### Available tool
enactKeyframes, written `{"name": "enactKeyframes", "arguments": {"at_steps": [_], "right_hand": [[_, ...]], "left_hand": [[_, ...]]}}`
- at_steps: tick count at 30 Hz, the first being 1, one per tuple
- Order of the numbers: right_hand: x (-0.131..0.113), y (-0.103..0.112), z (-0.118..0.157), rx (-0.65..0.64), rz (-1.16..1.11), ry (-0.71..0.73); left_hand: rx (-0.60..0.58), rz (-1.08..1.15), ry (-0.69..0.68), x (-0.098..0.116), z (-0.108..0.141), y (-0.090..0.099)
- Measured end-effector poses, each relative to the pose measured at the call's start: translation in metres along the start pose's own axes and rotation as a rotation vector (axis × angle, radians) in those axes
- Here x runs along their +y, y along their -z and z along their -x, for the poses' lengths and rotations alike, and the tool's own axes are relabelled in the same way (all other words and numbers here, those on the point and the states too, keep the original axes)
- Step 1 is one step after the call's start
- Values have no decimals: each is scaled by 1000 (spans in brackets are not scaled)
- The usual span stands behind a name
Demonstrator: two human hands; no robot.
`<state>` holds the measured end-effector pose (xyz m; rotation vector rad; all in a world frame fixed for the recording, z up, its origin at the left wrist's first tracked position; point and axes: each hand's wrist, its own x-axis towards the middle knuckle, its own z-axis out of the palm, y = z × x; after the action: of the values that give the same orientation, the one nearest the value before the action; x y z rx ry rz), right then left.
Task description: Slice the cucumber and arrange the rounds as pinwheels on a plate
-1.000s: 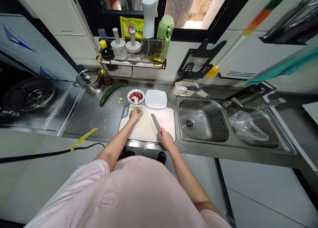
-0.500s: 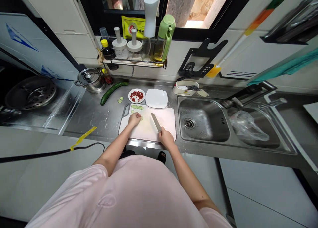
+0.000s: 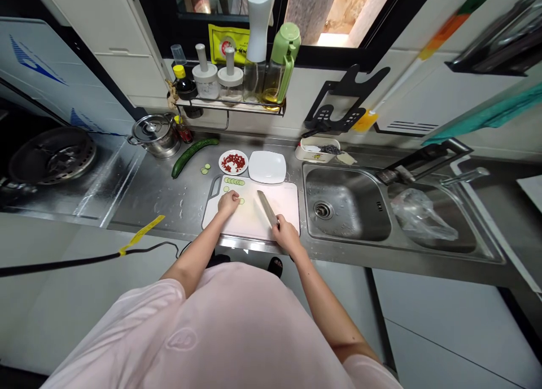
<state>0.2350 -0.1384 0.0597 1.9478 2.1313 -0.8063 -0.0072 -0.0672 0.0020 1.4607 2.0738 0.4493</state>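
My right hand [image 3: 287, 232] is wrapped around the handle of a kitchen knife [image 3: 266, 206], its blade slanting up and left above the white cutting board [image 3: 249, 225]. On the left half of the board my left hand [image 3: 229, 202] is closed, fingers curled together; what they hold, if anything, is hidden. A cucumber slice [image 3: 241, 201] lies right by its fingertips. Behind that hand, a row of overlapping cucumber slices [image 3: 234, 181] rests along the board's far edge, with another slice [image 3: 226, 189] just in front.
Beyond the board stand a plate of chopped red pieces [image 3: 233, 172] and a white dish [image 3: 267, 167]. A cucumber [image 3: 192, 156] and loose cucumber pieces [image 3: 205, 169] lie to the left, near a lidded pot [image 3: 154, 136]. The sink [image 3: 347, 205] is on the right.
My right hand has shifted slightly right, and the knife with it has turned a little. My left hand stays in nearly the same spot beside the slice.
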Motion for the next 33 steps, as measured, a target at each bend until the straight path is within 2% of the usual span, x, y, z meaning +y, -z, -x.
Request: {"name": "enactKeyframes", "arguments": {"at_steps": [4,6,14,33], "right_hand": [[3,5,8,-18,-86,182],[0,5,12,-19,-76,211],[-17,2,19,-98,118,162],[-20,0,14,-126,193,196]], "left_hand": [[8,37,6,-3,-2,1],[10,44,3,-4,-2,0],[11,42,7,-3,-2,0],[-15,38,32,-1,-4,3]]}}
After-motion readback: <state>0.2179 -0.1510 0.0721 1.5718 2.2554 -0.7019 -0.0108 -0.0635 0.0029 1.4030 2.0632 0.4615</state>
